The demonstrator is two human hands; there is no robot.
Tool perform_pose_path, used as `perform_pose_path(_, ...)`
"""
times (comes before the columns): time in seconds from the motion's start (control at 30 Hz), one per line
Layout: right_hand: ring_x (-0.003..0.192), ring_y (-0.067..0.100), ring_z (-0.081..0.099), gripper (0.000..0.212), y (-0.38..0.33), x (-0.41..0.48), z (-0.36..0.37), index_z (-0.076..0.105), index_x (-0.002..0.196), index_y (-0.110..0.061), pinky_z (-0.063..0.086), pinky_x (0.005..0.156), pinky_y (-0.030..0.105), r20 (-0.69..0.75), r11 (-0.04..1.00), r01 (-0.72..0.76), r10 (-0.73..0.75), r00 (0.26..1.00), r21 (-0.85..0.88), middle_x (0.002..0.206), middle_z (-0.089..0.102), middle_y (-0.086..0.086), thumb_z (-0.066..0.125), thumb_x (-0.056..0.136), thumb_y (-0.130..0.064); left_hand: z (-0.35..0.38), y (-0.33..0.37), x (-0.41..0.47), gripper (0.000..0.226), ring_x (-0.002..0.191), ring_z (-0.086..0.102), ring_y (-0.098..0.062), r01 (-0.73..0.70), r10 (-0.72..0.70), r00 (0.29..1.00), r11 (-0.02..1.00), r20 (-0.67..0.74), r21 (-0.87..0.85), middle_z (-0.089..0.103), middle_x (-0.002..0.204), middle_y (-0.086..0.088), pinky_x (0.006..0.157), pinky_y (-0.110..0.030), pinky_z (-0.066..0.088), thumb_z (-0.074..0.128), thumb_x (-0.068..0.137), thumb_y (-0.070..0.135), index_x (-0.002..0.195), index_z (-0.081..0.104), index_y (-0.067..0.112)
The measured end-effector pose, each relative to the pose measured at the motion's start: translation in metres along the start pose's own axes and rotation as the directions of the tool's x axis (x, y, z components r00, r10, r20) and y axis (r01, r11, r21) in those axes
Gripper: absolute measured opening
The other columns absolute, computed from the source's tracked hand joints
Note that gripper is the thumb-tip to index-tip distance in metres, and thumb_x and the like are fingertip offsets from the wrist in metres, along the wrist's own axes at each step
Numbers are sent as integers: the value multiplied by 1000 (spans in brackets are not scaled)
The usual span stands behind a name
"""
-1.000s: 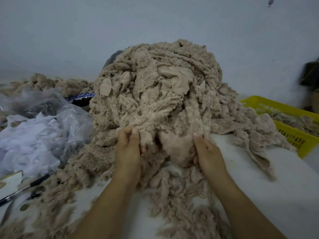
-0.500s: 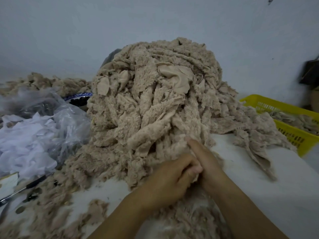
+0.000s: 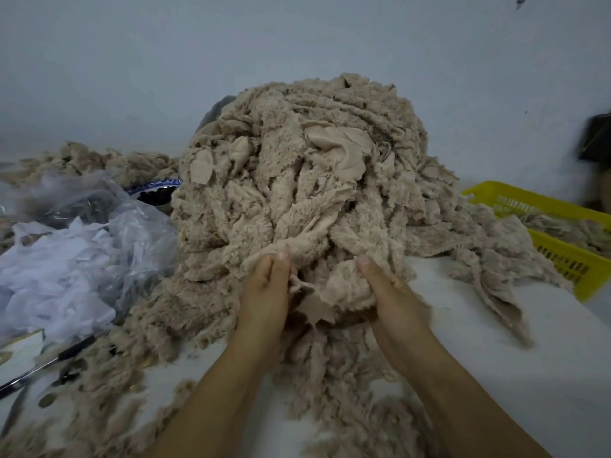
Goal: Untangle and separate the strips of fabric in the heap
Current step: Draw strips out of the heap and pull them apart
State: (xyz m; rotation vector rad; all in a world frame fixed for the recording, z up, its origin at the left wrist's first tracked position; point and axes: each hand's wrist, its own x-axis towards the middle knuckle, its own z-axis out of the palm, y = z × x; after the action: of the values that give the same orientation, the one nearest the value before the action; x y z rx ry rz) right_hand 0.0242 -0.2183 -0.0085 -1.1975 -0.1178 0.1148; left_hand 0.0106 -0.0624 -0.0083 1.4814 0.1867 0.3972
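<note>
As the heap sits on the tabletop twd its far edge, L hand and R hand both pinch a strip at its near foot; strip runs L-R btwn them, bulk just beyond.

Head view — forward and down, close over the heap.

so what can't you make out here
Head view:
Left hand and right hand grip the heap; their fingers are hidden under fabric.
Grey thing behind heap: mostly hidden by it.
Dark object at right edge: blurred, cut off.
Basket: cut by right edge.
</note>
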Motion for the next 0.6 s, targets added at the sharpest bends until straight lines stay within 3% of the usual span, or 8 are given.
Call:
perform_pose_path(0.1,76,24,74,27,-7,0,-7,81,85,-21,56,56,30,-69,977,-71,87,994,200,90,76,8,72,76,-45,-1,7,4,38,47,39,-9,40,-71,991,964,-109,-264,42,55,5,44,-20,37,41,106,37,74,50,20)
perform_pose_path(0.17,75,26,74,33,-14,0,-13,80,92,-15,57,56,32,-117,957,-109,145,983,267,91,75,11,68,86,-45,-11,15,10,39,44,40,-8,46,-126,978,908,-168,-415,41,57,2,39,-17,38,39,107,37,74,48,19)
perform_pose_path(0.27,107,25,67,37,-11,4,-17,68,109,-15,55,89,45,-255,998,-59,49,966,-32,115,70,6,61,92,-46,-14,14,4,48,44,46,-5,-56,45,993,993,-105,-102,48,52,8,46,-20,40,43,102,49,60,52,29)
perform_pose_path(0.33,116,19,56,44,-4,2,-10,53,133,-26,48,95,36,-256,907,3,-122,959,-422,125,60,-2,57,94,-47,-3,9,-6,52,53,61,-5,-156,135,981,975,136,159,64,57,7,54,-18,46,43,92,66,60,61,30)
perform_pose_path(0.4,95,8,63,27,-1,-4,-3,53,122,-43,48,70,22,-90,792,140,-239,967,-595,105,67,-13,55,95,-41,7,1,-14,62,72,70,-13,-185,96,924,959,369,213,72,73,-1,66,-24,55,42,82,81,74,68,25)
perform_pose_path(0.47,63,6,61,10,2,-9,1,59,94,-38,48,54,26,167,703,299,-252,953,-645,76,67,-6,50,92,-33,10,-3,-14,62,87,71,-12,-134,35,914,966,403,220,74,86,3,78,-25,56,44,79,84,88,72,30)
perform_pose_path(0.53,67,5,58,14,6,-15,7,61,85,-33,50,64,30,367,548,404,-181,912,-733,79,64,-8,48,84,-30,8,0,-11,48,87,71,-9,36,-51,933,998,356,49,75,89,5,77,-17,55,57,82,74,101,74,34)
perform_pose_path(0.6,73,8,58,21,14,-17,11,64,88,-24,51,70,35,483,406,462,-57,874,-788,83,65,-6,46,81,-35,2,5,-5,43,66,66,-23,225,-142,928,951,344,-213,67,74,-12,65,-21,56,67,83,48,111,73,16)
